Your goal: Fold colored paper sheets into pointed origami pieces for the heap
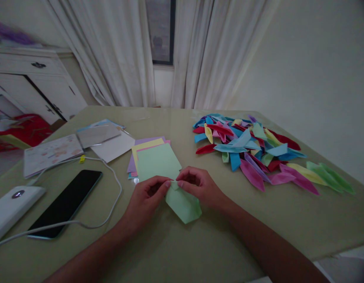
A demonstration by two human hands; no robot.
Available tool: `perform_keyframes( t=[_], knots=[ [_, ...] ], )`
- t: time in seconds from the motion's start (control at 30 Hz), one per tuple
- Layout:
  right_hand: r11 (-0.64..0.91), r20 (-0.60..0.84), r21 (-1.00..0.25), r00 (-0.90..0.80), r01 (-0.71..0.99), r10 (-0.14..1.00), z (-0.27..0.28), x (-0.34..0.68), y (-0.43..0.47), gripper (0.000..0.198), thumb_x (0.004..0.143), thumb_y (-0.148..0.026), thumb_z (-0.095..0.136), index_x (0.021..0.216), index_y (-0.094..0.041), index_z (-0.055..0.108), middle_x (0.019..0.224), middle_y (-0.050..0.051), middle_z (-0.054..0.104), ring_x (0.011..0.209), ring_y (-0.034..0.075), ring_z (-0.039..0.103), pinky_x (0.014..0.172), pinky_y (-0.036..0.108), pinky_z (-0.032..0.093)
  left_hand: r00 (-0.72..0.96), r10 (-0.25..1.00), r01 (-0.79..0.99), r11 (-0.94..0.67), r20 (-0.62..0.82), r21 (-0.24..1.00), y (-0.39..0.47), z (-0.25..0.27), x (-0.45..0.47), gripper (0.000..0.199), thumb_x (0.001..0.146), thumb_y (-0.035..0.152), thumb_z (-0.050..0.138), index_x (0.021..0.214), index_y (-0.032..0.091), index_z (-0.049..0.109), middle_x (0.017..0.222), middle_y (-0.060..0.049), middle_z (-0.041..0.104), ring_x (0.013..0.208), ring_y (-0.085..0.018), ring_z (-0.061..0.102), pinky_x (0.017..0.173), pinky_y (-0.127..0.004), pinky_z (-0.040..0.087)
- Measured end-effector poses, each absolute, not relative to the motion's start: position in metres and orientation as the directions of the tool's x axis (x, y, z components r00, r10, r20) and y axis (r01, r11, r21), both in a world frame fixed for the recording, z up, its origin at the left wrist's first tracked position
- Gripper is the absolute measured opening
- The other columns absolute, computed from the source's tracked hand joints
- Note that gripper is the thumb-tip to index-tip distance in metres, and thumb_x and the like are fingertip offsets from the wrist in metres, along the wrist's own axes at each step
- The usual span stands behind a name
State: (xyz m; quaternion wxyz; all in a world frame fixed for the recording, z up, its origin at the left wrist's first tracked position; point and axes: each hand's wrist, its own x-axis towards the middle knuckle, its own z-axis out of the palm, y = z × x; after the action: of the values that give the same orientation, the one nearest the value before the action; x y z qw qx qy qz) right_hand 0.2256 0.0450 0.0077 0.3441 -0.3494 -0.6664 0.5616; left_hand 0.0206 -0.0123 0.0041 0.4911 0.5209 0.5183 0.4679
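Note:
Both my hands meet at the top edge of a light green folded paper (184, 204) above the table. Thumb and fingers of my left hand (149, 196) pinch its upper left corner. My right hand (201, 184) pinches the same edge from the right, thumbs almost touching. A small folded flap shows at the top, while the lower end of the paper hangs toward me in an angular shape. Just behind my hands lies a stack of square paper sheets (158, 161), light green on top, with yellow, pink and purple edges showing below.
A heap of folded colored paper pieces (241, 141) spreads over the right side of the table (258, 228). On the left are a black-screened phone (68, 204), a white power bank (16, 208), a looping white cable (115, 204), a patterned booklet (53, 153) and clear packets (99, 133).

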Motion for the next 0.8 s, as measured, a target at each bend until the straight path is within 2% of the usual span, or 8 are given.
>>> perform_keyframes(
  t=[0.1, 0.37, 0.57, 0.8],
  knots=[
    [0.095, 0.047, -0.993, -0.508, 0.070, 0.860, 0.0075, 0.2252, 0.0461, 0.023, 0.086, -0.036, 0.079, 0.089, -0.015, 0.073, 0.080, 0.002, 0.069, 0.072, 0.013, 0.061, 0.066, 0.026, 0.047, 0.031, 0.998, 0.057, 0.048, -0.050, 0.997, -0.0126, 0.0049, 0.0212, 0.031, 0.091, 0.048, 0.071, 0.098, 0.020, 0.081, 0.088, -0.006, 0.079, 0.081, -0.022, 0.070, 0.073, -0.031, 0.054],
    [0.132, 0.023, -0.977, -0.527, 0.170, 0.849, 0.0105, 0.2263, 0.0454, 0.021, 0.086, -0.034, 0.077, 0.086, -0.013, 0.074, 0.074, 0.001, 0.067, 0.066, 0.012, 0.057, 0.062, 0.025, 0.044, 0.030, 0.999, 0.096, 0.026, -0.029, 0.995, -0.0123, 0.0019, 0.0210, 0.026, 0.089, 0.045, 0.074, 0.090, 0.020, 0.080, 0.086, -0.005, 0.079, 0.080, -0.021, 0.071, 0.072, -0.029, 0.054],
    [0.249, 0.079, -0.932, -0.521, 0.264, 0.850, 0.0163, 0.2266, 0.0395, 0.014, 0.091, -0.028, 0.070, 0.087, -0.014, 0.072, 0.073, 0.000, 0.064, 0.068, 0.012, 0.055, 0.061, 0.023, 0.042, 0.062, 0.996, 0.090, 0.052, -0.058, 0.995, -0.0111, 0.0010, 0.0187, 0.026, 0.086, 0.046, 0.077, 0.088, 0.020, 0.080, 0.084, -0.005, 0.079, 0.078, -0.021, 0.070, 0.070, -0.029, 0.054],
    [0.213, 0.032, -0.942, -0.562, 0.259, 0.826, 0.0108, 0.2269, 0.0422, 0.024, 0.091, -0.038, 0.072, 0.084, -0.015, 0.072, 0.067, -0.003, 0.055, 0.061, 0.011, 0.044, 0.057, 0.023, 0.035, 0.062, 0.992, 0.050, 0.103, -0.106, 0.993, -0.0101, 0.0018, 0.0195, 0.026, 0.082, 0.047, 0.080, 0.089, 0.022, 0.083, 0.088, -0.006, 0.082, 0.082, -0.024, 0.072, 0.075, -0.033, 0.056]
  ],
)
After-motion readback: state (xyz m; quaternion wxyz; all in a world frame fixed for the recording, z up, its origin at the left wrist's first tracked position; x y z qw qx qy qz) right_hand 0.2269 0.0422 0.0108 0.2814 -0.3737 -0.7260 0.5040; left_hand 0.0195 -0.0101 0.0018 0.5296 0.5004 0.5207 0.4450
